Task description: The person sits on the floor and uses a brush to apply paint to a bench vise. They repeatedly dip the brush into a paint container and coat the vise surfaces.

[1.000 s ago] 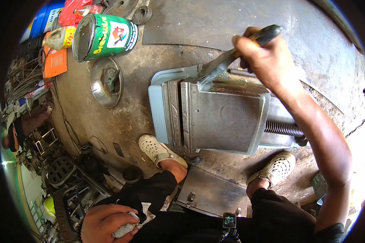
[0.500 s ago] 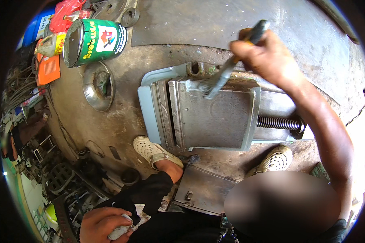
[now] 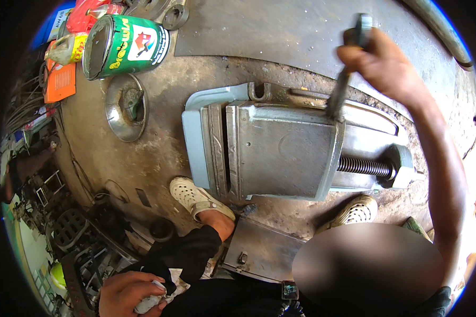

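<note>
A large machine vise [image 3: 285,150], bare grey metal with pale blue painted parts, lies on the floor between my feet. Its jaws stand slightly apart at the left, and a threaded screw [image 3: 366,167] shows at its right. Above the vise's far right corner, my right hand [image 3: 391,66] is closed round the handle of a paintbrush [image 3: 337,100]. The dark bristles point down at the corner of the movable block; whether they touch it I cannot tell. Low at the left, my left hand [image 3: 124,293] is closed on a crumpled whitish rag [image 3: 150,302] by my leg.
A green paint can [image 3: 104,47] stands at the far left beside a shiny metal dish [image 3: 111,119] with a dark lump in it. A metal sheet [image 3: 248,39] covers the floor beyond the vise. A metal box [image 3: 264,251] lies between my feet; scattered metal parts [image 3: 71,227] fill the left.
My right hand has moved right and away from me, taking the brush from the vise block's far left part to its far right corner. My left hand keeps hold of the rag.
</note>
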### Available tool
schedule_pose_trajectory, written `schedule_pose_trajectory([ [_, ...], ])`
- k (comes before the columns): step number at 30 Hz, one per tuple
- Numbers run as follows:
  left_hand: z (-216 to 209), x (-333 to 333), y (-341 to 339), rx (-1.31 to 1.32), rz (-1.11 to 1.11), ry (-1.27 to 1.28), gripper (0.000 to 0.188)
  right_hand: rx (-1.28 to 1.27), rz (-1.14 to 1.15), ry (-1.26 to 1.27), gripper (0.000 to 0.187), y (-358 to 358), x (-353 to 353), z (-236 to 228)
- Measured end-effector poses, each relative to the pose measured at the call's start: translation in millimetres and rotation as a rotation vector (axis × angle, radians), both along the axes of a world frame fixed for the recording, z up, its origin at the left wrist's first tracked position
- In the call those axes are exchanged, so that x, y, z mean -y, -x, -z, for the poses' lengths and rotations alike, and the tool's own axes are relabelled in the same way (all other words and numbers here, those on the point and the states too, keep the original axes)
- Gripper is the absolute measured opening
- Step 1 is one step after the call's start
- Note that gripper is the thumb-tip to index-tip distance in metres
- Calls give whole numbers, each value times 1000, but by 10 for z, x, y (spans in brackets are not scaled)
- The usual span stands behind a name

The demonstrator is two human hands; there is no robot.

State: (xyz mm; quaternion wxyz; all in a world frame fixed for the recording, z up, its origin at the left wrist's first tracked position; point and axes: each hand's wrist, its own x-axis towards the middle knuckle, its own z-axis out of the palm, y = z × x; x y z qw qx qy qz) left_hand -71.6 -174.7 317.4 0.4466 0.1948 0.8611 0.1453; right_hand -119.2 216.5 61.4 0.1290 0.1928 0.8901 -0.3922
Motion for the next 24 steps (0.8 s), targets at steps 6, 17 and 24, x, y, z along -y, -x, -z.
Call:
schedule_pose_trajectory([
  [6,-6,-31,17,38,-15,17,33,-2,-221,182,38,520,841,-98],
  [17,-11,-51,49,-6,-30,66,31,156,110,272,44,44,366,157],
  [24,-4,-32,29,-19,-56,80,28,149,153,1,47,-49,-283,-10],
])
